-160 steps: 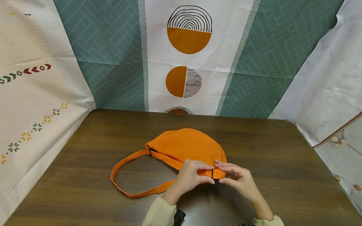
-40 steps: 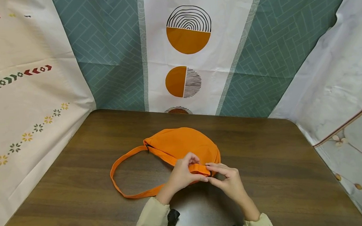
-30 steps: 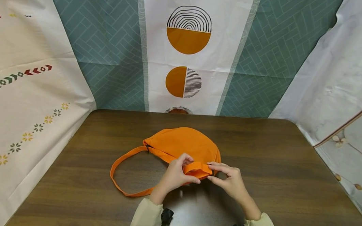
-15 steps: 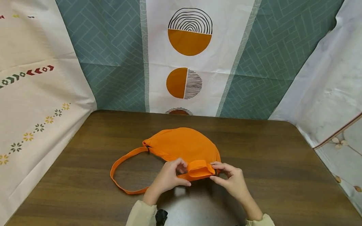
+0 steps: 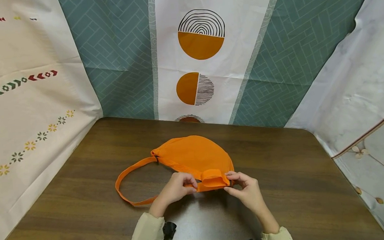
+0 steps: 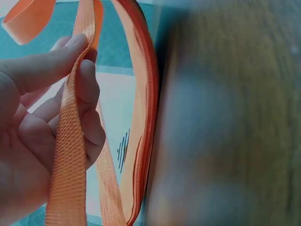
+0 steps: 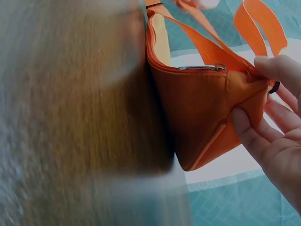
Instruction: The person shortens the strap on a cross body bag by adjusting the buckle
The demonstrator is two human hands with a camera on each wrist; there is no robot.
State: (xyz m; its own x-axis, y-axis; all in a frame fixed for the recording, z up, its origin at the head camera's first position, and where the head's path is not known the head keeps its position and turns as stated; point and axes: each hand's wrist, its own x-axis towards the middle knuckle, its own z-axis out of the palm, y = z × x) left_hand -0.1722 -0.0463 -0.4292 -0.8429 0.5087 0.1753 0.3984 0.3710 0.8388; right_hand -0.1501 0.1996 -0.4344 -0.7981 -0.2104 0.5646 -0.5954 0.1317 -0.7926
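An orange sling bag [image 5: 193, 152] lies on the table with its rounded side away from me. Its orange strap [image 5: 120, 180] loops out to the left and comes back along the near edge. My left hand [image 5: 177, 189] pinches this strap between thumb and fingers; the left wrist view shows the webbing [image 6: 70, 150] running through the grip. At the bag's right corner my right hand [image 5: 247, 189] holds the fabric near a black strap buckle [image 7: 274, 87]. A raised loop of strap [image 5: 211, 175] stands between the hands. In the right wrist view a zipper pull [image 7: 218, 67] shows.
The brown wooden table [image 5: 85, 198] carries the bag. Behind it hangs a teal and white patterned cloth [image 5: 120, 65]. Light cloths cover the left [image 5: 31, 106] and right [image 5: 356, 89] sides.
My left hand has slid left along the strap and now pinches it. A strap loop has risen beside my right hand, which stays at the bag's corner. Earlier, both hands were close together there.
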